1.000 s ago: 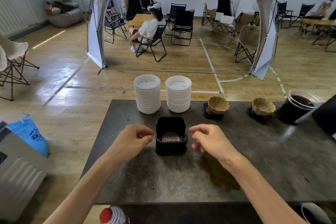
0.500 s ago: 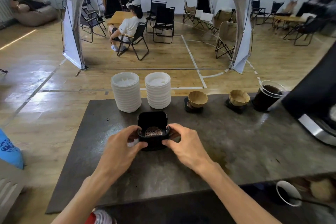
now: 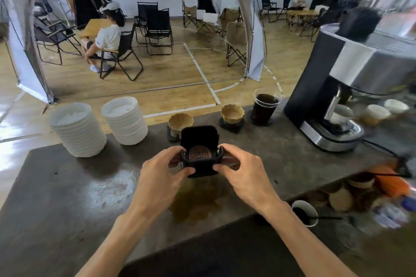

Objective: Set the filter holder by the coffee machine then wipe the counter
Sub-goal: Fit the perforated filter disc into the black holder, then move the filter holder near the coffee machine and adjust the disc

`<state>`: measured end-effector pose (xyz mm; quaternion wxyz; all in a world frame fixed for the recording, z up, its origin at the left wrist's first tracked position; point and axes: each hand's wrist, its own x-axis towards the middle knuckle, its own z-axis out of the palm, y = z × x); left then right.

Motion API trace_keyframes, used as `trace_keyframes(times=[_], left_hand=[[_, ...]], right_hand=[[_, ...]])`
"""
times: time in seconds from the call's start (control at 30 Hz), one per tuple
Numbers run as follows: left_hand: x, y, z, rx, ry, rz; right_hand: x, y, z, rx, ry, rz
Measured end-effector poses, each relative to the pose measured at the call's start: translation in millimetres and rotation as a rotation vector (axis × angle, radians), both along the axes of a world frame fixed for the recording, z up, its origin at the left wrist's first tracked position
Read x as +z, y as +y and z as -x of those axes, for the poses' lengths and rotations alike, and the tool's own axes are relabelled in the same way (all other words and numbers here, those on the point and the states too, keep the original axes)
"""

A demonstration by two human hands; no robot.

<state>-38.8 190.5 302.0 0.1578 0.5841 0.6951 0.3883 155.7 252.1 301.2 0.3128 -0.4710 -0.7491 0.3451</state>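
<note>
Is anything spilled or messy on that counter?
Yes. A brown puddle lies on the grey counter, just in front of the black filter holder that the left hand and right hand grip.

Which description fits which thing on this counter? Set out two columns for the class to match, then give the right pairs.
Things:
1. black filter holder
2. glass of dark coffee
3. coffee machine
4. brown spill

Descriptions:
A. at the right end of the counter
B. held between the left hand and right hand
C. on the counter below the hands
D. on a dark coaster by the machine

Pairs: 1-B, 2-D, 3-A, 4-C
</note>
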Motion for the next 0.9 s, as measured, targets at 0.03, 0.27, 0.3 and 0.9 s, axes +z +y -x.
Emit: trace_keyframes(times=[0.03,0.27,0.3,0.9], left_hand=[[-2,10,-18,-0.008,0.002,-0.006],[-21,76,-154,-0.053,0.031,0.003],[-25,82,-171,-0.048,0.026,0.014],[-41,102,-259,0.061,0.005,0.076]], right_hand=[[0,5,-19,-0.024,0.004,0.004],[-5,51,-153,-0.125,0.016,0.028],[-7,57,-169,-0.126,0.009,0.036],[-39,94,-246,-0.082,0.014,0.088]])
